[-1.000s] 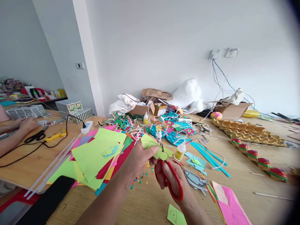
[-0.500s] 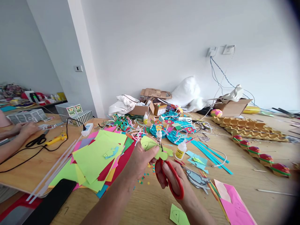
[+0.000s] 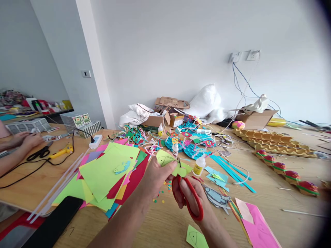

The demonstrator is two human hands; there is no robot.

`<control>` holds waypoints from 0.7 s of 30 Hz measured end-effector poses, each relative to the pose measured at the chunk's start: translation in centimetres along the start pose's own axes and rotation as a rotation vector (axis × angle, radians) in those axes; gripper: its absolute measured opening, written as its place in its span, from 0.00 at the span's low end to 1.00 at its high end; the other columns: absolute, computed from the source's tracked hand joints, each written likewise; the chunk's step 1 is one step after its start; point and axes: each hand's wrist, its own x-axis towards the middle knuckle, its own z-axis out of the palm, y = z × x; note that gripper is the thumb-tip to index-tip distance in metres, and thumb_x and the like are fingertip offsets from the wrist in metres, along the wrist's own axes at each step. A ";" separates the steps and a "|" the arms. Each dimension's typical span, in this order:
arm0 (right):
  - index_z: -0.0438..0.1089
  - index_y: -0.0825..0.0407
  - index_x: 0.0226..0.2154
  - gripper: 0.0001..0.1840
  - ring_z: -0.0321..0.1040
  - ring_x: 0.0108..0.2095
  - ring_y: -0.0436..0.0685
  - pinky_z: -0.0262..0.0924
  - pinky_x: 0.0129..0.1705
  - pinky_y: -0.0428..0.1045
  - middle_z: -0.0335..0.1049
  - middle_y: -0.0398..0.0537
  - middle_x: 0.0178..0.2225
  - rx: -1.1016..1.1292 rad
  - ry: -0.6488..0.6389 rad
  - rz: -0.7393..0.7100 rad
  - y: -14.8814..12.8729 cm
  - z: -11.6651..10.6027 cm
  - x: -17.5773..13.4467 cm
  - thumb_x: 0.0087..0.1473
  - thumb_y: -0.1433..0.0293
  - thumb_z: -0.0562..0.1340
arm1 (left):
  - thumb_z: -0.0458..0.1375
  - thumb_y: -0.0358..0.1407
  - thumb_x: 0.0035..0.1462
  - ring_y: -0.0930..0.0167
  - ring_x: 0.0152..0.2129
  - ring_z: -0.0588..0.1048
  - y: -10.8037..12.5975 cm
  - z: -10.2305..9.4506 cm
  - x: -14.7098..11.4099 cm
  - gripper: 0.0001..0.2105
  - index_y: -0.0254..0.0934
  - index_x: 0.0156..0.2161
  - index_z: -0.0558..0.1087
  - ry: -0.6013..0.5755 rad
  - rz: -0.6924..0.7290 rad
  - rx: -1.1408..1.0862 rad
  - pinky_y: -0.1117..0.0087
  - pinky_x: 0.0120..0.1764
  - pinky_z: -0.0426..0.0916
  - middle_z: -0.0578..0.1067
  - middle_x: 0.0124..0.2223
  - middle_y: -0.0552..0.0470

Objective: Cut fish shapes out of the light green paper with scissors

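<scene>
My left hand pinches a piece of light green paper with a fish outline drawn on it. The fingers of my right hand go through the red handles of a pair of scissors. Its blades meet the green paper just right of my left thumb, partly hidden by the paper. A second green piece with a drawn fish lies on the table below my right wrist. Beside my right hand is a grey-blue paper fish. A white glue bottle stands close behind it.
Stacked coloured sheets and a black phone lie to the left. Another person's hands work near a yellow glue gun. Blue strips, pink paper and egg cartons are on the right.
Both hands stay nearly in place, with the scissors still at the green paper. The view has shifted very slightly.
</scene>
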 end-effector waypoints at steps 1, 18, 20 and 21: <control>0.60 0.52 0.19 0.24 0.50 0.12 0.47 0.44 0.16 0.44 0.55 0.37 0.10 -0.002 0.002 0.002 0.1 0.0 0.0 0.53 0.51 0.53 | 0.55 0.36 0.46 0.79 0.13 0.56 0.0 0.0 0.0 0.08 0.36 0.22 0.62 0.001 0.000 -0.005 0.77 0.16 0.50 0.59 0.15 0.61; 0.59 0.51 0.18 0.23 0.48 0.11 0.47 0.41 0.14 0.43 0.54 0.37 0.09 -0.055 -0.011 0.030 -0.3 -0.1 -0.2 0.53 0.51 0.53 | 0.55 0.35 0.45 0.79 0.14 0.57 0.1 -0.4 0.0 0.05 0.37 0.26 0.63 0.004 -0.037 -0.007 0.78 0.17 0.53 0.60 0.18 0.61; 0.58 0.50 0.18 0.24 0.49 0.11 0.47 0.42 0.14 0.43 0.54 0.37 0.09 -0.070 -0.013 0.033 -0.4 -0.1 -0.1 0.53 0.51 0.53 | 0.55 0.35 0.45 0.79 0.14 0.57 0.1 -0.6 0.0 0.05 0.37 0.26 0.63 -0.005 -0.044 0.001 0.78 0.16 0.52 0.60 0.18 0.61; 0.58 0.50 0.18 0.24 0.49 0.11 0.47 0.42 0.14 0.43 0.54 0.37 0.09 -0.079 -0.014 0.033 -0.5 -0.1 -0.1 0.52 0.50 0.52 | 0.55 0.35 0.46 0.79 0.14 0.57 0.1 -0.7 0.1 0.05 0.37 0.26 0.63 -0.018 -0.046 0.006 0.78 0.16 0.52 0.60 0.17 0.61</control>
